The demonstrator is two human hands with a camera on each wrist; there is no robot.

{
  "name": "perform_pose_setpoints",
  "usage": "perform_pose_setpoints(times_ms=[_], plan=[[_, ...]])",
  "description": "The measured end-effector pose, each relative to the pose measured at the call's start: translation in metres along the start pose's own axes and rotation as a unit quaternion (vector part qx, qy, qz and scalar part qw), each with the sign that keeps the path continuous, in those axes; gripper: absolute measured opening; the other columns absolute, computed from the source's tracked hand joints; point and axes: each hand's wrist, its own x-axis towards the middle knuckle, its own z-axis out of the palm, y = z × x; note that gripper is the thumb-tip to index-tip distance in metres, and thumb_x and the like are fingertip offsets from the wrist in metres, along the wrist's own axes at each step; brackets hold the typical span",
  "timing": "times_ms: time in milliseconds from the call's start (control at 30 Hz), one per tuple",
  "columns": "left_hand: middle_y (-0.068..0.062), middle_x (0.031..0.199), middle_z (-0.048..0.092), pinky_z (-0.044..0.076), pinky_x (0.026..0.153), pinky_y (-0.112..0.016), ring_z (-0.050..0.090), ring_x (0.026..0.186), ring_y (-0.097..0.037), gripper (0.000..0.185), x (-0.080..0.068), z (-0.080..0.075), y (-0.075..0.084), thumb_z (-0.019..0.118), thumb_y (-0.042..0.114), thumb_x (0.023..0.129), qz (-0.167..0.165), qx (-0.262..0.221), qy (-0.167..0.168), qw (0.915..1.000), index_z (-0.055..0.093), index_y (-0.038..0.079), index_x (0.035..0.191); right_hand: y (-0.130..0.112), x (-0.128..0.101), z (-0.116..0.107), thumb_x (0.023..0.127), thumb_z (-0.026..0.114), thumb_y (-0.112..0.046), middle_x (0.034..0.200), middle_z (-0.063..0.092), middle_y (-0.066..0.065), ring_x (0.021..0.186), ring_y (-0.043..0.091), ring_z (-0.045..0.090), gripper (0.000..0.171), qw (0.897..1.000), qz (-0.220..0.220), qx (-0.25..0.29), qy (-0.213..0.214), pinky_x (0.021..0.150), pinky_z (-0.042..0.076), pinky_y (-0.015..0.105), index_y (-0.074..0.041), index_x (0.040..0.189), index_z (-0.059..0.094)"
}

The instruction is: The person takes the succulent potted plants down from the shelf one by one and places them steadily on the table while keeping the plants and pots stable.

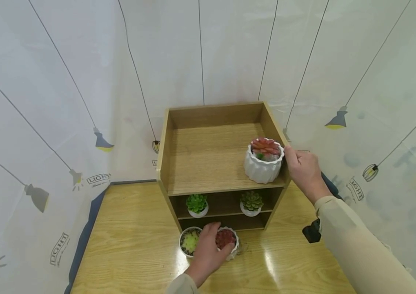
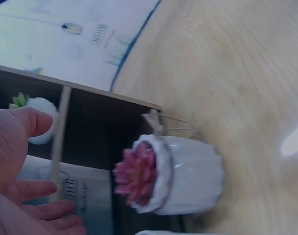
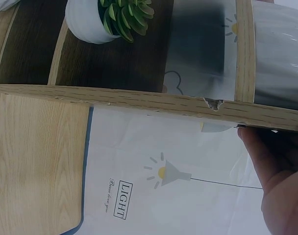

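Note:
My left hand [image 1: 209,249] reaches over a ribbed white pot with a red succulent [image 1: 226,239] at the foot of the wooden shelf unit [image 1: 208,159]. In the left wrist view, its fingers [image 2: 51,210] are spread and hold nothing. A round white pot with a yellow-green succulent [image 1: 189,241] stands just left of that hand. My right hand [image 1: 305,169] grips the shelf unit's right side panel near the top, its thumb at the edge and its other fingers mostly hidden. Inside the panel, a ribbed white pot with a red-orange succulent [image 1: 263,161] sits on the top shelf.
On the middle shelf, a bright green succulent [image 1: 196,204] stands left and a darker green succulent [image 1: 251,203] right, both in small white pots. The unit stands on a wooden table [image 1: 130,245], before wall sheeting [image 1: 230,53] printed with lamps. A black object [image 1: 312,232] lies at right.

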Motion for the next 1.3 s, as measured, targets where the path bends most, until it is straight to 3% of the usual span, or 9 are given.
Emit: perform_pose_setpoints(times_ms=[167,367,600,1000,1300], plan=[[-0.021,0.147,0.051,0.051,0.100,-0.058,0.053,0.132,-0.041,0.061,-0.007,-0.022,0.010,0.069,0.038,0.098,0.026,0.012,-0.006,0.9996,0.055,0.002,0.145,-0.001,0.001,0.000,0.111,0.035,-0.039,0.050,0.034,-0.004,0.048,0.017,0.033,0.062,1.000,-0.010,-0.006,0.003,0.046,0.027,0.029,-0.011,0.055,0.037],[-0.017,0.145,0.056,0.050,0.102,-0.058,0.054,0.134,-0.039,0.050,-0.014,-0.046,0.024,0.065,0.033,0.101,0.078,0.038,0.036,0.9955,0.060,0.005,0.142,0.000,0.001,-0.001,0.111,0.035,-0.039,0.050,0.034,-0.004,0.048,0.017,0.034,0.062,1.000,-0.013,-0.004,0.005,0.046,0.026,0.029,-0.011,0.056,0.038],[-0.015,0.142,0.060,0.051,0.102,-0.055,0.056,0.133,-0.035,0.048,-0.021,-0.071,0.037,0.068,0.028,0.100,0.129,0.079,0.083,0.9850,0.060,0.005,0.141,-0.001,0.001,-0.001,0.111,0.037,-0.038,0.050,0.034,-0.003,0.048,0.017,0.033,0.062,1.000,-0.013,-0.002,0.013,0.046,0.026,0.028,-0.011,0.055,0.038],[-0.016,0.141,0.060,0.052,0.102,-0.052,0.057,0.132,-0.032,0.051,-0.021,-0.109,0.060,0.074,0.023,0.096,0.204,0.086,0.147,0.9640,0.061,0.001,0.140,-0.001,0.000,0.000,0.111,0.036,-0.038,0.050,0.034,-0.004,0.048,0.017,0.034,0.062,1.000,-0.008,0.000,0.009,0.046,0.026,0.028,-0.012,0.055,0.038],[-0.018,0.141,0.061,0.050,0.106,-0.052,0.057,0.132,-0.034,0.052,-0.016,-0.136,0.076,0.075,0.021,0.095,0.235,0.092,0.169,0.9528,0.061,-0.003,0.139,0.000,0.001,0.000,0.110,0.038,-0.036,0.050,0.033,-0.005,0.047,0.016,0.032,0.061,1.000,-0.009,-0.006,0.015,0.046,0.025,0.028,-0.012,0.054,0.038]])
